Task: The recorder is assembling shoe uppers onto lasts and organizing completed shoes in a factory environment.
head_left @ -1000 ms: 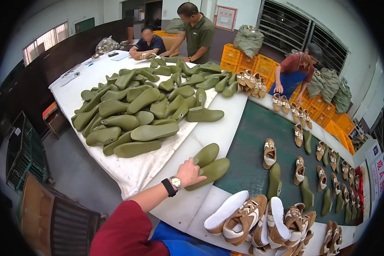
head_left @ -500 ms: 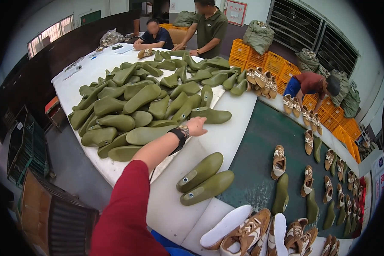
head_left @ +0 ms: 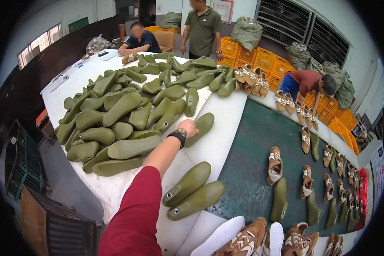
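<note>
My left hand (head_left: 187,127) is closed on the near end of a green shoe last (head_left: 202,128) at the edge of the pile, on the white tabletop. Its fingertips are partly hidden against the last. A dark band and a watch are on that wrist, below a red sleeve. Two more lasts, one (head_left: 187,183) beside another (head_left: 196,200), lie side by side nearer me. To the left spreads a large heap of green lasts (head_left: 123,106) on a white cloth. My right hand is out of view.
Brown-and-white sneakers (head_left: 275,164) and lasts stand in rows on a dark green surface (head_left: 251,141) to the right. Sneakers and white insoles (head_left: 222,234) lie at the near edge. Orange crates (head_left: 260,59) are stacked behind. Three other people are around the table.
My left hand has taken hold of the last and swung it from lying crosswise to pointing away. The standing person has straightened up, with hands off the table. The whole view has shifted slightly.
</note>
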Demonstrator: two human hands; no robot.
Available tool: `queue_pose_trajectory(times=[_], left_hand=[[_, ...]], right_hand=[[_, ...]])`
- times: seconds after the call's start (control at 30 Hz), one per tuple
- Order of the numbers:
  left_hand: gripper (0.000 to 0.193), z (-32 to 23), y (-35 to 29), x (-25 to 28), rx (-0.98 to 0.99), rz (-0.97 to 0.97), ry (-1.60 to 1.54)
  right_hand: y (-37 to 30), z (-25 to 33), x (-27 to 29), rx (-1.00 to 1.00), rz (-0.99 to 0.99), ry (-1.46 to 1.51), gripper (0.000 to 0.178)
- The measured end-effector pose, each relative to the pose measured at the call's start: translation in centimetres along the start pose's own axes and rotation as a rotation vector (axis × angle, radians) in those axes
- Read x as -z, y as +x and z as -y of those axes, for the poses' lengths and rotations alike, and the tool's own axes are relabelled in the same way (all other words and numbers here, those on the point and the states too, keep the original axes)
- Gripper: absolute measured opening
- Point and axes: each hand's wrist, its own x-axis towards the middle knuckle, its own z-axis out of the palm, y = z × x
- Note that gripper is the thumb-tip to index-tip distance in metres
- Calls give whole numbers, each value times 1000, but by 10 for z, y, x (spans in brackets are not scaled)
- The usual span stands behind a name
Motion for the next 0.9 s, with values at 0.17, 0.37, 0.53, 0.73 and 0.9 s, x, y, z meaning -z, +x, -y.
queue_pose_trajectory(times=[0.17,0.37,0.53,0.73,0.9], left_hand=[[36,1,-78,3,-74,37,52],[39,10,-187,22,-144,54,89],[71,0,-230,21,-229,-155,-295],[72,-52,-269,17,-374,191,95],[67,-52,-280,24,-314,174,111]], right_hand=[[-26,-11,-7,3,-63,48,42],[-71,-38,-22,6,-111,85,41],[-94,-53,-30,20,-131,89,41],[-106,-69,-26,36,-130,51,40],[-107,-73,-24,41,-129,27,40]])
